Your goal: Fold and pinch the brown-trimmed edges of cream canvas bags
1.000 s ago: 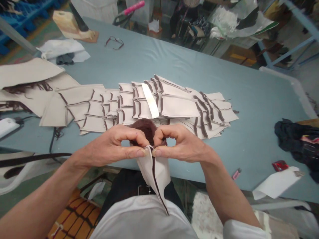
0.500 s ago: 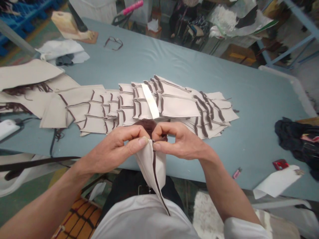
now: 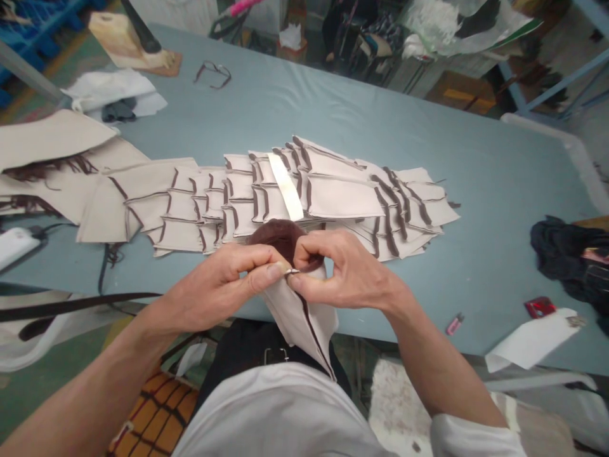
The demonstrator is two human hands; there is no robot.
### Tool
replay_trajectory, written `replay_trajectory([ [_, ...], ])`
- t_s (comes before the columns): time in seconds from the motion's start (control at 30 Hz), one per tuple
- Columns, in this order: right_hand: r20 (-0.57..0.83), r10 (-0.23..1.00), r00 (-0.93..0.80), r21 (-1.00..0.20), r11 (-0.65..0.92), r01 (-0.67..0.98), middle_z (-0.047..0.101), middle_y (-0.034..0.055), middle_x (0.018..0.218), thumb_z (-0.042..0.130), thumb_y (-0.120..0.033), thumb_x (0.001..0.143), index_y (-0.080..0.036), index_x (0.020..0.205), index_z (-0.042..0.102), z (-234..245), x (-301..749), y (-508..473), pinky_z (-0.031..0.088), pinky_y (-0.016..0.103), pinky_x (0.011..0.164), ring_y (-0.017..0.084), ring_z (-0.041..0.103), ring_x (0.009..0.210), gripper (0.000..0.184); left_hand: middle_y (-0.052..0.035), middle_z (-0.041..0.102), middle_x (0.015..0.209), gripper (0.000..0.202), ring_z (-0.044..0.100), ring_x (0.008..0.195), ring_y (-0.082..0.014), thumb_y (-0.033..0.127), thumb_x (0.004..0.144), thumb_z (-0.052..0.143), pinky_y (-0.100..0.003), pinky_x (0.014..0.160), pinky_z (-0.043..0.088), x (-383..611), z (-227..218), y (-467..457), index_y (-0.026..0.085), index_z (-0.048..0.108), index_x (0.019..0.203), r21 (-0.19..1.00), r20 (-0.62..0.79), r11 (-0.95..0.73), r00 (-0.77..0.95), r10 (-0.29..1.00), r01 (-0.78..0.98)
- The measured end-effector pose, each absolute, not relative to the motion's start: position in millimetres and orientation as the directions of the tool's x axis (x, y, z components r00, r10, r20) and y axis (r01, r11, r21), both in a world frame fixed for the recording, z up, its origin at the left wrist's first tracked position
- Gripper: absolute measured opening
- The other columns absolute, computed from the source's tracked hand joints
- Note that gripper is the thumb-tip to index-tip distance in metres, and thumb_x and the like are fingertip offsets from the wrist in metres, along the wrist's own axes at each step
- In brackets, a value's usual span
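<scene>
Now pinching the cloth (image 3: 290, 314) with left hand (image 3: 226, 279) and right hand (image 3: 345, 270), close together, nearly hiding the gripped edge (image 3: 292, 271), partly covering brown lining (image 3: 276, 234).

I pinch a cream fabric piece (image 3: 291, 311) by its upper edge; it hangs aslant, dark-trimmed down one seam, brown cloth (image 3: 276, 235) curving behind.

Soft, diffuse light; faint shadows; corners blurred, edges stretched wide-angle.
</scene>
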State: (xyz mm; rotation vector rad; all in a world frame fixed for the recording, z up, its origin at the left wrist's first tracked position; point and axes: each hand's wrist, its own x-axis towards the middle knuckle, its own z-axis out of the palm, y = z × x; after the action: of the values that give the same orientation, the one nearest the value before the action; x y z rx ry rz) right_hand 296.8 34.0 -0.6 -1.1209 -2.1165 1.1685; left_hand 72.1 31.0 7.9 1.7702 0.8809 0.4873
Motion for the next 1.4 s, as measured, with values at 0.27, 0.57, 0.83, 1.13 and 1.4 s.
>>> replay_trajectory([
  [0.27,0.006,0.763,-0.646,-0.915,0.264,0.304,0.055,-0.0051,0.070,0.071,-0.031,0.091,-0.019,0.075,0.057,2,298,33,0.032,0.026,0.063,0.010,0.046,0.065,0.024,0.0010,0.067,0.068,0.023,0.057,0.063,-0.0109,0.029,0.092,0.073,-0.019,0.060,0.045,65,-4,32,0.015,0.070,0.074,0.980,-0.083,-0.061,0.667,0.740,0.189],
  [0.57,0.094,0.769,-0.633,-0.909,0.326,0.261,0.067,-0.0019,0.078,0.065,-0.021,0.097,-0.019,0.084,0.065,0,301,26,0.041,0.024,0.067,0.010,0.054,0.068,0.012,0.0028,0.070,0.068,0.018,0.063,0.063,-0.0108,0.026,0.089,0.068,-0.017,0.062,0.049,65,4,28,0.017,0.070,0.074,0.940,-0.135,-0.099,0.619,0.774,0.328],
  [0.83,0.100,0.825,-0.557,-0.906,0.307,0.292,0.068,-0.0022,0.079,0.063,-0.021,0.091,-0.019,0.084,0.063,-1,293,19,0.040,0.024,0.067,0.011,0.055,0.067,0.008,0.0070,0.060,0.065,0.013,0.053,0.058,-0.0080,0.017,0.087,0.060,-0.018,0.055,0.041,70,9,19,0.018,0.063,0.074,0.868,-0.029,-0.259,0.563,0.826,0.424],
  [1.13,-0.108,0.806,-0.583,-0.815,0.263,0.515,0.050,-0.0058,0.063,0.061,-0.024,0.080,-0.019,0.072,0.062,9,282,21,0.026,0.028,0.061,0.010,0.041,0.060,0.010,0.0060,0.067,0.069,0.013,0.060,0.059,-0.0096,0.025,0.098,0.063,-0.019,0.054,0.042,64,4,14,0.019,0.067,0.087,0.827,0.002,-0.316,0.559,0.829,0.465],
  [1.4,-0.153,0.799,-0.581,-0.892,0.141,0.429,0.050,-0.0059,0.063,0.058,-0.022,0.078,-0.019,0.071,0.061,0,278,22,0.029,0.025,0.060,0.009,0.044,0.061,0.009,0.0052,0.069,0.076,0.010,0.066,0.062,-0.0098,0.017,0.105,0.055,-0.019,0.060,0.044,53,0,2,0.020,0.063,0.099,0.633,0.205,-0.581,0.613,0.763,0.512],
])
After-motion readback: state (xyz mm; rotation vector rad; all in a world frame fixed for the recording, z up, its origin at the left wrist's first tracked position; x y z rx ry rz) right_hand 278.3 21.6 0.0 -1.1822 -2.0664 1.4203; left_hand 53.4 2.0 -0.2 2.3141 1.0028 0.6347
